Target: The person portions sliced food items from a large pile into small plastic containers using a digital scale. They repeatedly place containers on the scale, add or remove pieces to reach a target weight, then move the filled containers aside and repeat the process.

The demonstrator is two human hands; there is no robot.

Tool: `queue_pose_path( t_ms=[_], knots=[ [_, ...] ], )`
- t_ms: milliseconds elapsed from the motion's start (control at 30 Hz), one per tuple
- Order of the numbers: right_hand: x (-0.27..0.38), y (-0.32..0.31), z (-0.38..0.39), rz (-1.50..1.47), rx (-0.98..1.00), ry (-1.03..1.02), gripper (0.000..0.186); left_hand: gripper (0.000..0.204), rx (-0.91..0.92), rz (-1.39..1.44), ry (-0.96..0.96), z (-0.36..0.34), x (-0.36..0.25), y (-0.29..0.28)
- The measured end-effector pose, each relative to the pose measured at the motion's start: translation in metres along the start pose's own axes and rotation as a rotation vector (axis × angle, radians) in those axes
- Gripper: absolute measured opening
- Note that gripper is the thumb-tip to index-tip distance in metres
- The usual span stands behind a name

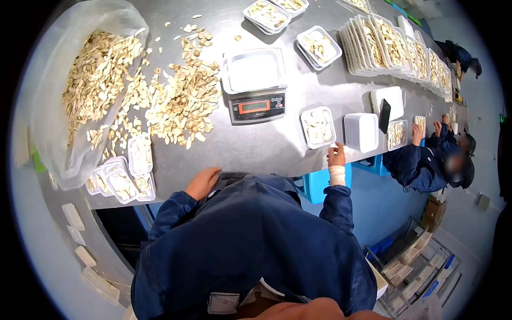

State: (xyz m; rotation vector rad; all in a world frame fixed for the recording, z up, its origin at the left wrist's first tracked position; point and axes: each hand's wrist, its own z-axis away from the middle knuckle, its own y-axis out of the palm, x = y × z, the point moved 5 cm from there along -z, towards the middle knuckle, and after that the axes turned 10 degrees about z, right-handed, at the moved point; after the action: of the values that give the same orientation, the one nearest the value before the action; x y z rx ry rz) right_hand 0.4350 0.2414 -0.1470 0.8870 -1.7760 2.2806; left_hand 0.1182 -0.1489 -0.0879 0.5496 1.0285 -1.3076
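My left hand lies at the table's near edge, fingers stretched out and holding nothing. Closed fingers bring my right hand to the near right corner of a white tray of pale slices; a small pale bit shows at the fingertips, too small to name. Right of that tray stands a stack of empty white trays. Farther back, a digital scale carries an empty white tray. Loose slices that look like mushroom spread left of the scale.
A large clear plastic bag of slices is at the far left. Filled trays pile up near left; stacked filled trays line the back right. A black phone-like object leans against white lids. Another person works at right. Blue stools stand below.
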Motion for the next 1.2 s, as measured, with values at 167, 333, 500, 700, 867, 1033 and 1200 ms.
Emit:
queue_pose_path(
  t_ms=[167,333,500,700,867,1033,1200],
  knots=[
    [0.007,0.019,-0.032,-0.315,0.188,0.456,0.049,0.027,-0.128,-0.125,0.155,-0.004,-0.013,-0.031],
    [-0.001,0.028,-0.04,-0.222,0.184,0.346,0.044,0.027,-0.193,-0.079,0.191,-0.016,-0.018,-0.045],
    [0.001,0.018,-0.034,-0.309,0.048,0.229,0.018,0.025,-0.397,0.017,0.172,-0.057,-0.059,-0.079],
    [0.009,-0.002,-0.016,-0.493,0.122,0.279,0.018,0.021,-0.686,0.018,0.334,-0.133,-0.107,-0.108],
    [0.007,-0.006,-0.006,-0.476,0.124,0.323,0.018,0.024,-0.733,-0.109,0.418,-0.173,-0.127,-0.11],
    [0.034,-0.007,0.008,-0.557,0.172,0.352,0.02,0.036,-0.644,-0.336,0.439,-0.198,-0.123,-0.105],
    [0.053,0.005,0.012,-0.655,0.207,0.329,0.024,0.044,-0.583,-0.471,0.325,-0.203,-0.132,-0.103]
  ],
)
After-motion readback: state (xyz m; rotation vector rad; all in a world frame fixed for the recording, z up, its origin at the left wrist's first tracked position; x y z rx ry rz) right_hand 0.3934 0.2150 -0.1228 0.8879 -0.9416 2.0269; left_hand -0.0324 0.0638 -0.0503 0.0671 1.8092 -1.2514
